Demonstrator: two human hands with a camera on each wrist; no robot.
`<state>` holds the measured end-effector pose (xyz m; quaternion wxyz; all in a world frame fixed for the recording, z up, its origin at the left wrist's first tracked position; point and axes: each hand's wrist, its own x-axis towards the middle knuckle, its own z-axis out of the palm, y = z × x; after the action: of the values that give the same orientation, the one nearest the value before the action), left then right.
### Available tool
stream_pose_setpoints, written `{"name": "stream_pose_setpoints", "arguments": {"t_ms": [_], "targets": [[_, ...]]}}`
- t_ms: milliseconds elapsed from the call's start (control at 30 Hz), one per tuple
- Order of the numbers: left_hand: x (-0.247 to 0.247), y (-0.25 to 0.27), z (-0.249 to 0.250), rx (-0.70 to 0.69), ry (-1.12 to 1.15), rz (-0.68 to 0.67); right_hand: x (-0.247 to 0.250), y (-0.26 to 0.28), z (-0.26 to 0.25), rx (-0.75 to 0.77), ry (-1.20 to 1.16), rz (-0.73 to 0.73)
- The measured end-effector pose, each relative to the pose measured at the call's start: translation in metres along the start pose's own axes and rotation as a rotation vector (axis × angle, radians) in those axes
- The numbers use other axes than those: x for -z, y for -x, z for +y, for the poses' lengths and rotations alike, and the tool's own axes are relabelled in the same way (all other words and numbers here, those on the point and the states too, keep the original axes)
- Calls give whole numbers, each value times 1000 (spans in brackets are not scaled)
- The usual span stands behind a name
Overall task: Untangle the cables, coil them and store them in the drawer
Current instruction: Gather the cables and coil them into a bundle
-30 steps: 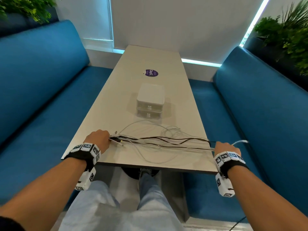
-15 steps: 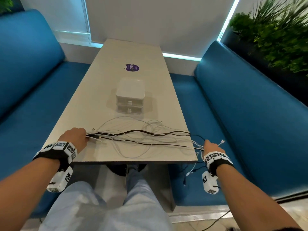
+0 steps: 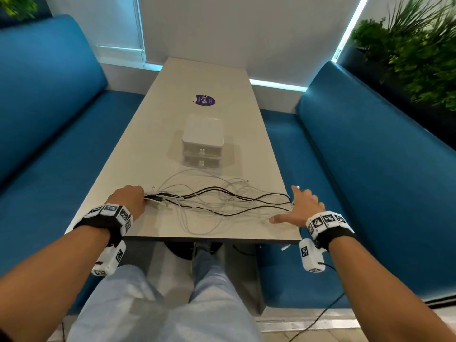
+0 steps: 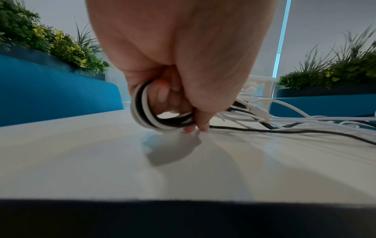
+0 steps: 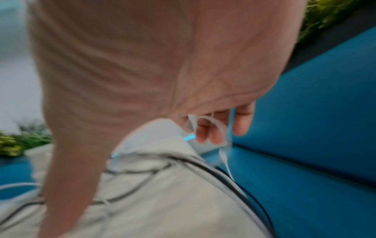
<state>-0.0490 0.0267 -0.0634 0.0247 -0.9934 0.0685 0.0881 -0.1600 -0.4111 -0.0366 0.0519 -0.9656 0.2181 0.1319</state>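
Note:
A tangle of white and black cables [image 3: 222,201] lies slack across the near end of the pale table [image 3: 197,77]. My left hand [image 3: 142,196] grips the bundle's left end; in the left wrist view its curled fingers [image 4: 191,112] hold a tight loop of white and black cable [image 4: 142,112] against the tabletop. My right hand [image 3: 296,201] hovers at the table's right edge with fingers spread. In the blurred right wrist view a thin white cable [image 5: 205,120] loops across its straight fingers [image 5: 240,124]. A small white two-drawer unit [image 3: 202,144] stands behind the cables, both drawers closed.
Blue upholstered benches [image 3: 49,119] [image 3: 370,156] run along both sides of the table. A purple sticker [image 3: 204,100] lies beyond the drawer unit. Plants [image 3: 414,45] stand behind the right bench. A white cable end [image 3: 286,248] hangs below the table's near right corner.
My right hand has let go of the cables' right ends, opened and come up beside the table edge. The stretched cables have gone slack. My left hand keeps its grip.

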Motion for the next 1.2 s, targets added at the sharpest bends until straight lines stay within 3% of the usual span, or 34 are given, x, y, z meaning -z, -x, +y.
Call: {"name": "stream_pose_setpoints", "arguments": {"t_ms": [100, 267, 367, 433, 500, 700, 1000, 1200], "targets": [[1, 1, 1, -2, -10, -3, 14, 0, -20, 99, 148, 15], [0, 1, 3, 7, 2, 1, 24, 7, -59, 380, 117, 74], [1, 0, 11, -28, -17, 15, 10, 15, -93, 477, -145, -69], [5, -1, 19, -58, -19, 31, -3, 17, -109, 493, -174, -151], [14, -2, 21, -71, -24, 58, -9, 14, -115, 461, -109, -165], [47, -11, 6, -36, -52, 202, 5, 5, -88, 346, 357, 47], [52, -12, 32, -63, -56, 216, 7, 13, -35, -34, 168, 21], [60, -16, 29, -53, -23, 240, 2, 5, -5, 63, 217, -31]]}}
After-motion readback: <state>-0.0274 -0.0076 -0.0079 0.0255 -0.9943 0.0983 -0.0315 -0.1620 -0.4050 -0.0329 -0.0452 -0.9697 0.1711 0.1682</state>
